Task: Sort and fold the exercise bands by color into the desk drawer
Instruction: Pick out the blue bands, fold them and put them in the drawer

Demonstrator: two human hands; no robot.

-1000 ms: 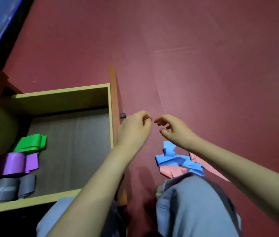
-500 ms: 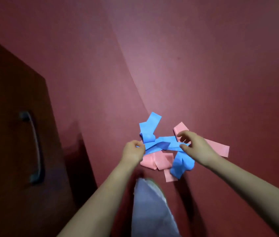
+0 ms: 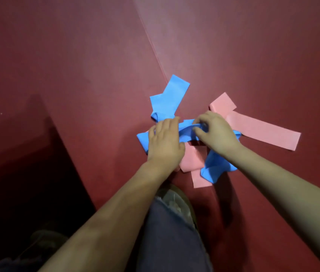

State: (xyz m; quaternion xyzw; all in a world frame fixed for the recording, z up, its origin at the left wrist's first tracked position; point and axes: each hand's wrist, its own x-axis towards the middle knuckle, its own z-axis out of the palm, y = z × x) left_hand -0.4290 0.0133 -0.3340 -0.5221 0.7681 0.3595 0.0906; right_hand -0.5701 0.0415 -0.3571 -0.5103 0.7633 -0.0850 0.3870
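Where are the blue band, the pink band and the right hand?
blue band (image 3: pixel 170 97), head view, upper flat end.
pink band (image 3: pixel 263 132), head view, long strip at right.
right hand (image 3: pixel 217 134), head view, back of hand.

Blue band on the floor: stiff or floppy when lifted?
Likely floppy: the blue band lies creased and twisted, bunching where the right hand pinches it. Probably light, being a thin flat strip. It crosses the pink band, so lifting may drag that along.
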